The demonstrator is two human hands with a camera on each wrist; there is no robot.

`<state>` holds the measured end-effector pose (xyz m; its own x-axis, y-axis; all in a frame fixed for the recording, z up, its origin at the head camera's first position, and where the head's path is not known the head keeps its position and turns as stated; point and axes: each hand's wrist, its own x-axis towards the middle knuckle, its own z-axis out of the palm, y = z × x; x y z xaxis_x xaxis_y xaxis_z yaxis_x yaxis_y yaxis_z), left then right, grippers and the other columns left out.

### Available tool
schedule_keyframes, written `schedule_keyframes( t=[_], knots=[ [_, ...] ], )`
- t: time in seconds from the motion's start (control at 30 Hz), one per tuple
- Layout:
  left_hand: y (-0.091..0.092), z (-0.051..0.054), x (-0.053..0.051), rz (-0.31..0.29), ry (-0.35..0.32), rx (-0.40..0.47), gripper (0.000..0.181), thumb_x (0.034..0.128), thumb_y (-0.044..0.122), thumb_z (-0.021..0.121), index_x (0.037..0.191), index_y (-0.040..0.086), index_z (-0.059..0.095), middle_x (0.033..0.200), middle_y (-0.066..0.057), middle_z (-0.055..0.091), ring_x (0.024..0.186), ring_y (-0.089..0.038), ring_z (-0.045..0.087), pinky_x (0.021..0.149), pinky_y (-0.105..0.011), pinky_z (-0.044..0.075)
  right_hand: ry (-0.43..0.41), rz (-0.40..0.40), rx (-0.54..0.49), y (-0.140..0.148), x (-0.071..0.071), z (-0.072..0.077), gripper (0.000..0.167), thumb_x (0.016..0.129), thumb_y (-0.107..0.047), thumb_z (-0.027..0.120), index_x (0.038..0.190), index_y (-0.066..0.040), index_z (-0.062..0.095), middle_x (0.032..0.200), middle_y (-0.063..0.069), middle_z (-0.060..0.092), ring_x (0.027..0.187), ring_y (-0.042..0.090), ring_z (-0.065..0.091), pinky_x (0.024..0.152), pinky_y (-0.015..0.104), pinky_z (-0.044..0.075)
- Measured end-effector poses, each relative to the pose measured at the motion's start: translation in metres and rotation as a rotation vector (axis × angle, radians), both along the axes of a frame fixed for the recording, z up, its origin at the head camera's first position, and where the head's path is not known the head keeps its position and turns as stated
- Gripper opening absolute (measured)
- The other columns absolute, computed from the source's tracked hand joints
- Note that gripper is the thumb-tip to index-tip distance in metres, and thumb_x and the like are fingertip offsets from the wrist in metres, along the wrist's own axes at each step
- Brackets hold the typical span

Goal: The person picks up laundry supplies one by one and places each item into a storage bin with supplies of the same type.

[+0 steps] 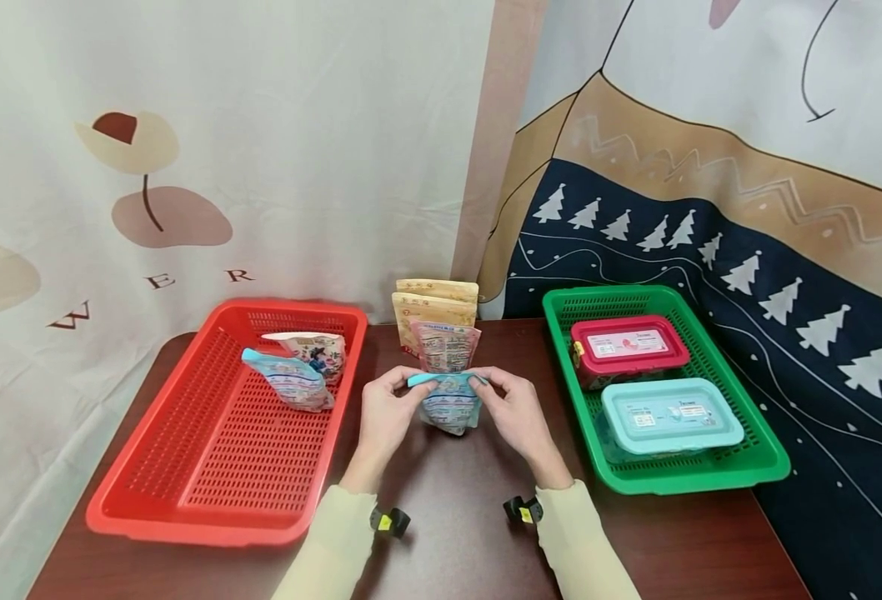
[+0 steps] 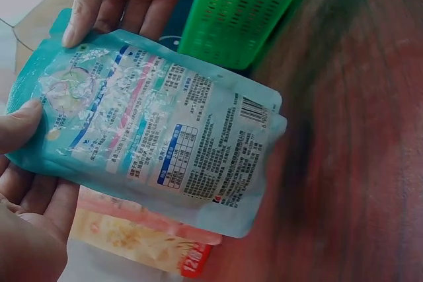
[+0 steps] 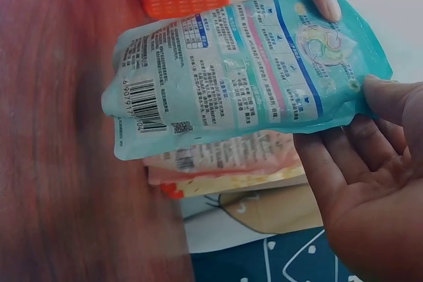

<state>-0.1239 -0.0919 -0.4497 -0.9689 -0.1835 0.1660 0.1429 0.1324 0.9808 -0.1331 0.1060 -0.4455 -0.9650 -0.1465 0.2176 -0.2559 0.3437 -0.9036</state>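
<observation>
A teal stand-up pouch (image 1: 450,405) with printed text and a barcode is held by its top edge between both hands, over the middle of the table. The left hand (image 1: 390,413) pinches one top corner, thumb on the printed face. At the other corner the right hand (image 1: 514,412) does the same. Both wrist views show the back of the pouch (image 2: 165,123), its barcode (image 3: 142,107) end pointing away from the hands. Just behind it stands a pink pouch (image 1: 444,343), with yellow pouches (image 1: 435,310) behind that.
On the left, a red basket (image 1: 231,533) holds a blue-topped pouch (image 1: 294,382) and a white patterned pouch (image 1: 321,348). A green basket (image 1: 681,483) on the right holds a red-lidded box (image 1: 628,343) and a light-blue-lidded box (image 1: 669,417). Curtains (image 1: 336,167) hang behind the table.
</observation>
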Motion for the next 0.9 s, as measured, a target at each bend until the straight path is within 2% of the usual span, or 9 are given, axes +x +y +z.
schedule_keyframes(
  t=[0.13,0.27,0.43,0.63,0.9],
  knots=[
    [-0.004,0.009,0.007,-0.008,0.049,-0.014,0.009,0.0859,0.003,0.083,0.093,0.001,0.078,0.09,-0.011,0.076,0.08,-0.014,0.066,0.07,-0.021,0.053,0.018,0.001,-0.008,-0.002,0.005,0.008,0.017,0.101,-0.019,0.069,0.113,-0.013,0.079,0.105,0.0,0.077,0.092,0.015,0.069,0.085,0.038,0.058],
    [-0.006,0.02,0.013,0.005,0.069,-0.032,0.009,0.0855,0.004,0.084,0.092,0.003,0.078,0.089,-0.009,0.076,0.08,-0.015,0.066,0.069,-0.022,0.053,0.032,0.003,-0.011,-0.003,0.01,0.017,0.017,0.101,-0.02,0.07,0.113,-0.013,0.079,0.104,0.0,0.078,0.09,0.016,0.069,0.083,0.034,0.058],
    [-0.009,0.034,0.022,0.002,0.09,-0.013,0.009,0.086,0.004,0.083,0.094,0.002,0.079,0.09,-0.011,0.076,0.079,-0.014,0.067,0.069,-0.022,0.054,0.057,0.009,-0.019,-0.006,0.016,0.028,0.018,0.101,-0.022,0.07,0.114,-0.013,0.079,0.102,-0.001,0.078,0.087,0.015,0.069,0.078,0.03,0.059],
    [-0.019,0.053,0.034,0.006,0.111,0.016,0.009,0.0864,0.0,0.082,0.095,-0.001,0.078,0.09,-0.014,0.076,0.077,-0.014,0.068,0.068,-0.023,0.056,0.095,0.058,-0.038,-0.013,0.022,0.042,0.019,0.101,-0.019,0.069,0.115,-0.011,0.079,0.101,0.0,0.078,0.085,0.014,0.07,0.076,0.031,0.059],
    [-0.03,0.071,0.044,0.023,0.153,-0.027,0.009,0.0859,-0.001,0.082,0.093,0.003,0.079,0.09,-0.01,0.077,0.077,-0.016,0.071,0.068,-0.025,0.059,0.129,0.097,-0.094,-0.024,0.026,0.057,0.018,0.1,-0.016,0.071,0.115,-0.011,0.079,0.101,0.001,0.079,0.086,0.012,0.071,0.078,0.031,0.06]
  ],
)
